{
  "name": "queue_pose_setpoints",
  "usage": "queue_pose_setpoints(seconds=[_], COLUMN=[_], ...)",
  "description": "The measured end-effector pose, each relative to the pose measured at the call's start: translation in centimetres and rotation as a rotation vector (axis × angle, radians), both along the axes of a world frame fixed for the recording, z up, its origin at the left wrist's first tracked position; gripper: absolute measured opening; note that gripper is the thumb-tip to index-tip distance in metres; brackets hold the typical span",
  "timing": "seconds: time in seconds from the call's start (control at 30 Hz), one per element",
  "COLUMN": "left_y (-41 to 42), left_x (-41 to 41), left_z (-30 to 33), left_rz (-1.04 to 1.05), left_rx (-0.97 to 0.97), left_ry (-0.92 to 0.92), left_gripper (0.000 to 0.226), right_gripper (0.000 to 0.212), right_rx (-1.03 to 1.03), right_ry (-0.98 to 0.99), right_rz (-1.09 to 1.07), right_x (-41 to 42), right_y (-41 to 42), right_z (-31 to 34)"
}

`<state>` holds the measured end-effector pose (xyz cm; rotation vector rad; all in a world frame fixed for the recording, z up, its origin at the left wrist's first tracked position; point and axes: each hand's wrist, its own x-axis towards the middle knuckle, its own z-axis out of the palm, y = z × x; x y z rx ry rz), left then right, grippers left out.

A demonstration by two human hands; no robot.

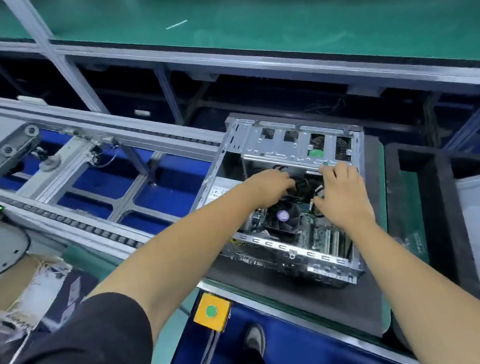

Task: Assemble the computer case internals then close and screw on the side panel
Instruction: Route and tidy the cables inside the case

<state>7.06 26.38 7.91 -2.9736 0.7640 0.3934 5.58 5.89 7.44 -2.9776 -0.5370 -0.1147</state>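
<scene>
An open metal computer case lies on its side on a black mat, with no side panel on it. Inside sit a motherboard with a round CPU fan and a silver drive cage at the far end. My left hand reaches into the case above the fan, its fingers curled among the black cables. My right hand lies over the inside beside it, fingers spread near the drive cage's edge, hiding what is under the palm.
A roller conveyor with aluminium rails runs to the left. A yellow box with a green button sits at the bench's front edge. A black tray holding white bags stands to the right. A green shelf spans the back.
</scene>
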Motion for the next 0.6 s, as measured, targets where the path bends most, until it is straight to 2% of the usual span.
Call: queue_pose_setpoints(seconds=[0.07,0.17,0.33,0.43,0.53,0.6], left_y=[1.6,4.4,11.4,16.6,22.0,25.7], left_x=[-2.3,-6.4,-13.4,-18.2,-23.3,-26.4], left_z=[1.2,3.0,4.3,3.9,3.0,2.6], left_rz=[0.002,0.116,0.414,0.588,0.814,1.010], left_rx=[-0.073,-0.263,-0.525,-0.595,-0.685,-0.654], left_ry=[0.002,-0.053,-0.135,-0.166,-0.172,-0.193], left_gripper=[0.025,0.024,0.018,0.018,0.017,0.018], right_gripper=[0.057,0.052,0.037,0.026,0.024,0.028], right_rx=[-0.007,-0.013,0.216,0.337,0.292,0.256], right_ry=[-0.012,-0.013,0.039,0.036,0.015,0.053], right_rz=[-0.006,-0.042,-0.110,0.044,0.210,0.298], right_x=[-0.2,-0.8,-3.3,-5.9,-8.9,-10.4], right_y=[0.1,0.4,6.0,12.7,19.7,23.6], right_z=[0.3,0.4,2.0,3.4,3.4,2.7])
